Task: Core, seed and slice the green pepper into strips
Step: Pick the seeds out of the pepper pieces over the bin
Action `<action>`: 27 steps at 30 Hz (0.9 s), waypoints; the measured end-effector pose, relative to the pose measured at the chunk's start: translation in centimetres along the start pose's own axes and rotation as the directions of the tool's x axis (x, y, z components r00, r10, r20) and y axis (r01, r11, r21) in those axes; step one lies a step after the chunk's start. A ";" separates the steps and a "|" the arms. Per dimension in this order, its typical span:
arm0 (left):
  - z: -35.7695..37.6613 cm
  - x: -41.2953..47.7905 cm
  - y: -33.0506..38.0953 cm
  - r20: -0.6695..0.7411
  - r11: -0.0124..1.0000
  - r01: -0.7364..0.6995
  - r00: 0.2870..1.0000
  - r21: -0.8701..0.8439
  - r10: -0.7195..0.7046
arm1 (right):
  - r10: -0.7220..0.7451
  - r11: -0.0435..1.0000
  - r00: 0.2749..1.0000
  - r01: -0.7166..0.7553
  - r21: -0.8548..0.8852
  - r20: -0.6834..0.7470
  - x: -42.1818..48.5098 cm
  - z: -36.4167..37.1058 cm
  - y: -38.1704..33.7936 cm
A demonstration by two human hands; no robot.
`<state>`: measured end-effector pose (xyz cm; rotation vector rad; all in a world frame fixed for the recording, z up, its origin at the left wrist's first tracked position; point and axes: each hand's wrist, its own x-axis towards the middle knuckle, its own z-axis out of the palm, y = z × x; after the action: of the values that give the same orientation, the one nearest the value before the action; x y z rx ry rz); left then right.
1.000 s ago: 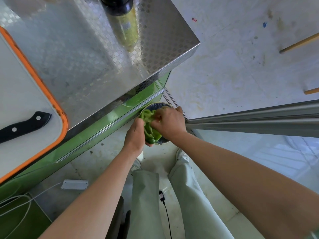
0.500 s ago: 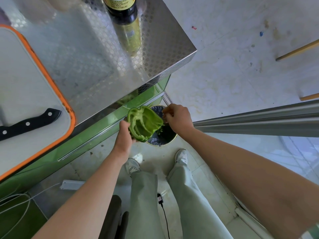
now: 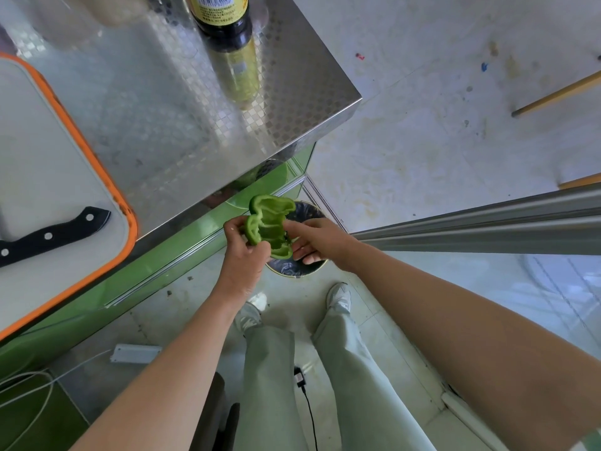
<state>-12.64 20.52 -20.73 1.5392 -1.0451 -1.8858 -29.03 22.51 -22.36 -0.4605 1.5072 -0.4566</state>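
An opened green pepper, hollow side up, is held over a round bin lined with a dark bag on the floor. My left hand grips the pepper's left edge. My right hand reaches in from the right, its fingers pinching at the pepper's inside. A black-handled knife lies on the orange-rimmed white cutting board on the steel counter, far left of both hands.
A dark sauce bottle stands at the back of the textured steel counter. A metal rail runs off to the right. A power strip and cables lie on the floor by my feet.
The pepper has been lifted out of the bin and turned hollow side up. My right hand came away, then returned to the pepper's inside. The view has shifted slightly.
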 end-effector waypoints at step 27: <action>-2.0 0.3 -0.5 0.035 0.894 0.232 0.971 -0.383 -0.238 | -0.301 0.866 0.863 0.070 -0.495 -0.405 1.6 -1.1 0.8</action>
<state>-10.78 20.07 -21.46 1.4880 -0.4521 -2.0856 -30.11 22.30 -24.11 -0.9392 2.0728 -0.3717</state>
